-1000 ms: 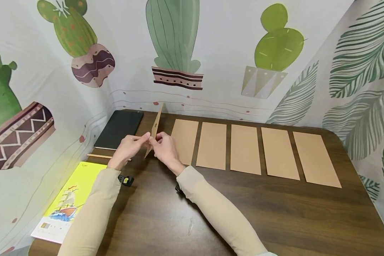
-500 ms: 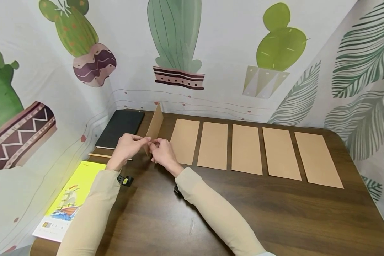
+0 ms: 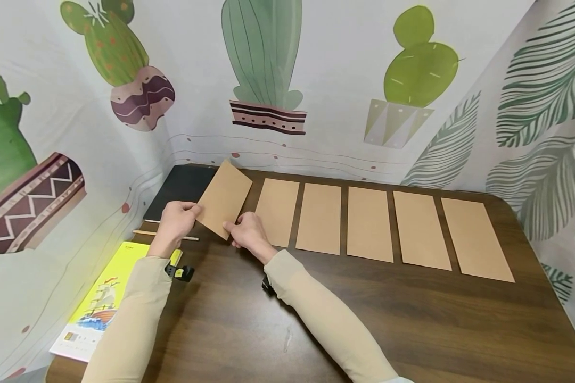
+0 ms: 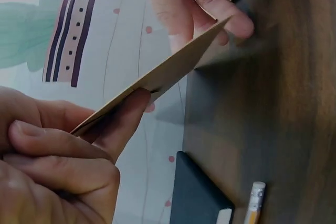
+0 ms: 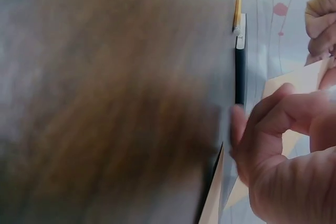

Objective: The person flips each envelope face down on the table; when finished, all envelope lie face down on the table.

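Both hands hold a brown kraft-paper card [image 3: 226, 196] above the far left part of the table, its broad face turned up toward the head camera. My left hand [image 3: 174, 221] pinches the card's left corner between thumb and fingers. At the near lower corner, my right hand [image 3: 249, 231] grips it with the thumb on top. Edge-on in the left wrist view, the card [image 4: 152, 77] slants between the two hands and dark marks show on its underside. Several similar cards [image 3: 318, 218] lie flat in a row to the right.
A black notebook [image 3: 177, 189] lies at the back left, partly behind the held card. In front of it is a pencil [image 3: 146, 232]. The yellow booklet with a ship picture [image 3: 100, 303] lies along the left edge. A patterned cloth [image 3: 335, 80] hangs behind the table.
The card has turned from nearly edge-on to face the head camera. My left hand has moved left, away from the right hand, which stays close to its place.
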Available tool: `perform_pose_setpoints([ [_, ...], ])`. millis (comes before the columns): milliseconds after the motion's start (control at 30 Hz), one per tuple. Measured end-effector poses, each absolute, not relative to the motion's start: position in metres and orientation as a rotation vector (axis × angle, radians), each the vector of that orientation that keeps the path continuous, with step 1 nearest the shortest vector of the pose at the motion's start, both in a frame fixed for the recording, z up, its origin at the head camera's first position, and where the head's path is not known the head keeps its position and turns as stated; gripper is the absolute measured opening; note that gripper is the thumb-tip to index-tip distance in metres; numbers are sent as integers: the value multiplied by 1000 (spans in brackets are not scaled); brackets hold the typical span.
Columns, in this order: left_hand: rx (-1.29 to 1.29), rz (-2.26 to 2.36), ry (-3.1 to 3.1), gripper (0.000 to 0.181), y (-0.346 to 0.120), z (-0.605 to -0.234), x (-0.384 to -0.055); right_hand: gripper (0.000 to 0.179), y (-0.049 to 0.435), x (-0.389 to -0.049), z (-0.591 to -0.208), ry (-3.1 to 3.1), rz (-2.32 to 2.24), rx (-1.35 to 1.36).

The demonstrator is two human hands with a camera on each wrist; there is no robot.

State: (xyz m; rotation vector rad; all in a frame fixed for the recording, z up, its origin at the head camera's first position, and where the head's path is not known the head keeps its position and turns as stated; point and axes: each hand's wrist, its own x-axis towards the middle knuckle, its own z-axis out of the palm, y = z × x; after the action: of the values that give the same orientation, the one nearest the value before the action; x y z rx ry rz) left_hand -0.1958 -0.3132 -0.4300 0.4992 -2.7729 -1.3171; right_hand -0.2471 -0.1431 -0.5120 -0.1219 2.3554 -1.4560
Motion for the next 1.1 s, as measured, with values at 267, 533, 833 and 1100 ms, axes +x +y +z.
perform_pose_setpoints([
  [267,558,-1361,-2821,39,-324,-438,-196,30,-139,-245,-499,2352,-1523,-90],
  [533,541,-1238,-2999,46,-330,-453,-199,28,-137,-249,-498,2470,-1345,-74],
  [833,515,-1019,-3082,54,-329,-463,-207,39,-145,-264,-515,2597,-1160,-146],
  [1100,604,-890,-3141,52,-327,-466,-209,34,-157,-273,-531,2687,-1023,-229],
])
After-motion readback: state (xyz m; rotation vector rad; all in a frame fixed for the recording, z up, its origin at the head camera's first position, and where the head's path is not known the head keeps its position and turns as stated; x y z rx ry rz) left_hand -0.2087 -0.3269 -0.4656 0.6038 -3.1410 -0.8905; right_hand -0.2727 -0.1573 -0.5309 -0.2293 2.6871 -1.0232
